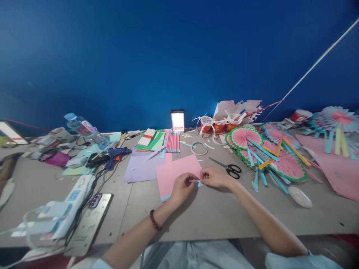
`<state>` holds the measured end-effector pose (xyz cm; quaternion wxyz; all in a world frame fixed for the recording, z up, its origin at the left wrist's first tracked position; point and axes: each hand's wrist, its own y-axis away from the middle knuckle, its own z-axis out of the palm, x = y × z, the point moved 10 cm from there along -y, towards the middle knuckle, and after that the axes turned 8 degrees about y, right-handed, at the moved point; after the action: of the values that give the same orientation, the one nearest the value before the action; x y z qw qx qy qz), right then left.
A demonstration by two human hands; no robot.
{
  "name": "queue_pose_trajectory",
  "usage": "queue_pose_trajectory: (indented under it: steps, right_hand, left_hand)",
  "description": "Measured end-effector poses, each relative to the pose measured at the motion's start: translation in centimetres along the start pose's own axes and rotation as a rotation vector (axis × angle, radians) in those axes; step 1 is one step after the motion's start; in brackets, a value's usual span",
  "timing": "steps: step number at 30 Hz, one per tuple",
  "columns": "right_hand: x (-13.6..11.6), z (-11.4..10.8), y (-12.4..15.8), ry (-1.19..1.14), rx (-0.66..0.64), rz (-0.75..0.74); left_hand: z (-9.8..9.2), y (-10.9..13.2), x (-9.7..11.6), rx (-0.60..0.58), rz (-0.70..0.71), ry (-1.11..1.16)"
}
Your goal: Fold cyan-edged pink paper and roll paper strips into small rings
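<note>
Pale paper strip point(194, 181), one, over the right side of the pink paper sheet point(176, 168), its ends pinched by left hand point(182, 188) and right hand point(213, 177); presumably light, flexible, easily creased, best gripped by fingertips at the ends.

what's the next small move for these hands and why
Probably draw the pale strip gently straight: the left hand seems to pinch one end, the right hand has its fingertips by the other, and any fold in it is too small to make out.
</note>
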<state>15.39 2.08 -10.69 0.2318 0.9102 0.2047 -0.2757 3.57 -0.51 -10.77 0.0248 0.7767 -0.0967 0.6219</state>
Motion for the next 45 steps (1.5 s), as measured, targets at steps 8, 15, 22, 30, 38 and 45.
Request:
queue_pose_trajectory:
  steps: [8,15,22,30,38,45]
  right_hand:
    - [-0.5,-0.3,0.2,0.01,-0.009,0.036]
    - [-0.2,-0.3,0.2,-0.011,0.018,-0.014]
    - [1.2,-0.1,0.5,-0.185,-0.031,-0.01]
    - [-1.7,-0.7,0.4,-0.085,0.03,-0.155]
    - [-1.6,-0.5,-0.1,0.014,0.036,-0.138]
    - [-1.3,-0.2,-0.3,0.058,0.03,-0.126]
  left_hand:
    - [0.1,0.0,0.7,-0.01,-0.003,0.009]
    - [0.0,0.0,0.8,0.008,-0.013,0.024]
    - [0.0,0.1,1.0,-0.005,-0.033,0.053]
    - [-0.1,0.0,0.9,0.017,-0.032,0.054]
    - [-0.1,0.0,0.6,0.009,-0.015,0.05]
    - [0.2,-0.1,-0.1,-0.009,-0.024,0.02]
